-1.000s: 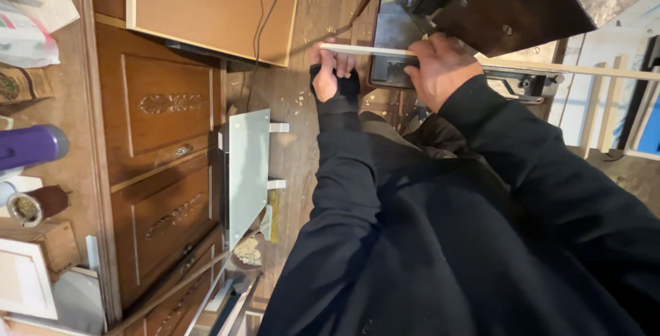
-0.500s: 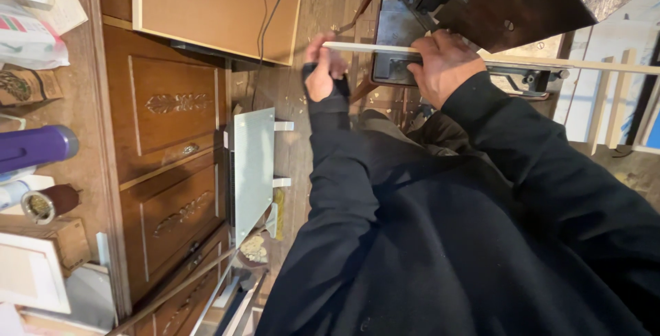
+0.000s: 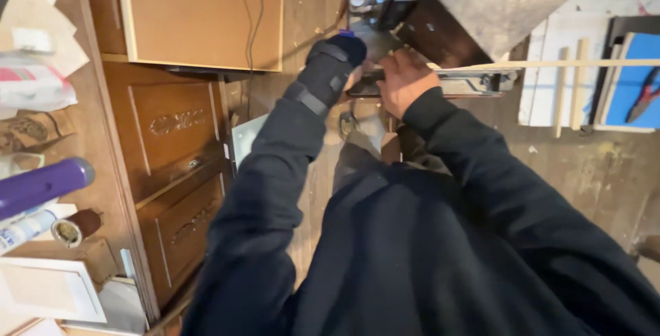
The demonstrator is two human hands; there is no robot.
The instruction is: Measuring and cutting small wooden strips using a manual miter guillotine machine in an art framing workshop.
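At the saw bench, our bare right hand (image 3: 405,81) grips the thin wooden strip (image 3: 543,65), our braced left hand (image 3: 333,68) steadies it, its grip hidden; we should keep fingers clear, pressure even.

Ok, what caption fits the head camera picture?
Two hands, left hand braced and right hand, press a thin wooden strip against a saw.

we see a pale, smooth wooden strip (image 3: 550,64), a dull grey metal machine (image 3: 481,6), matt black cloth sleeves (image 3: 440,240), glossy carved dark wood cabinet doors (image 3: 175,136), and a glossy purple plastic tube (image 3: 41,186).
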